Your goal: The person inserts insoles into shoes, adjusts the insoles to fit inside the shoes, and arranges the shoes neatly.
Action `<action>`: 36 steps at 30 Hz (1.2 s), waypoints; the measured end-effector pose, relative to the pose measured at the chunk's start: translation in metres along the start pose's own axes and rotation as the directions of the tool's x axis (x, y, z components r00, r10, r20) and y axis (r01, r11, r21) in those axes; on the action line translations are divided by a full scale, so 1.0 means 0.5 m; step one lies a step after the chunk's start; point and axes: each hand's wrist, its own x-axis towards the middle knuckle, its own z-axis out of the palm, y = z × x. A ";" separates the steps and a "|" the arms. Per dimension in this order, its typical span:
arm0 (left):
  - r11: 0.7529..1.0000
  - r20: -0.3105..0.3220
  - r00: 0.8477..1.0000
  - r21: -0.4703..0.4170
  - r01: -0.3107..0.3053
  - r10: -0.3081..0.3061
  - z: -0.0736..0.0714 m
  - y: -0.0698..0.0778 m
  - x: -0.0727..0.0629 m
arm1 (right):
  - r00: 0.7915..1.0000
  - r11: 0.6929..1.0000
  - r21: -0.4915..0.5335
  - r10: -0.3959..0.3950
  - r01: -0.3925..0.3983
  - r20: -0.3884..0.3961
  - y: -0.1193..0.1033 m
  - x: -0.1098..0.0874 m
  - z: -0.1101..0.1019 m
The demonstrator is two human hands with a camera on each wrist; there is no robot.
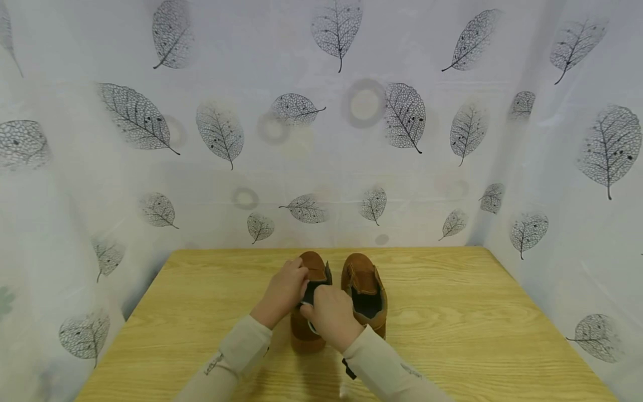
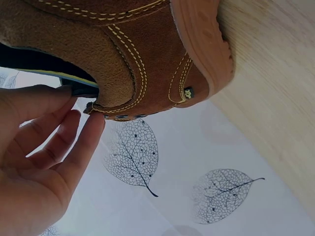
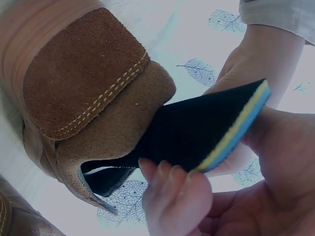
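Note:
A brown suede shoe with yellow stitching stands toe-away on the table, between both hands. My left hand pinches the edge of its opening near the tongue, thumb inside and fingertips outside, as the left wrist view shows. My right hand grips a black insole with a yellow and blue layered edge. The insole's heel end sticks up out of the shoe's collar; its front part is hidden inside. A matching second shoe sits just to the right, partly behind my right hand.
The wood-grain table extends widely on both sides of the shoes. A white curtain printed with dark leaves hangs behind the table's far edge and along both sides. Light sleeves cover both forearms.

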 end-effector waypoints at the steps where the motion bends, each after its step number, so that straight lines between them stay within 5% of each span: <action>1: 1.000 0.000 1.000 -0.008 0.001 -0.001 0.000 0.000 0.000 | 1.000 1.000 -0.001 -0.002 0.002 -0.001 0.001 0.002 0.001; 23: 0.998 -0.008 1.000 -0.056 -0.013 0.012 0.003 -0.005 -0.002 | 0.998 0.998 0.006 0.055 -0.055 0.018 0.015 0.040 0.013; 36: 0.997 0.019 0.999 -0.070 0.027 -0.026 0.000 -0.007 0.001 | 0.990 0.998 -0.036 0.051 -0.047 0.134 0.005 -0.006 -0.008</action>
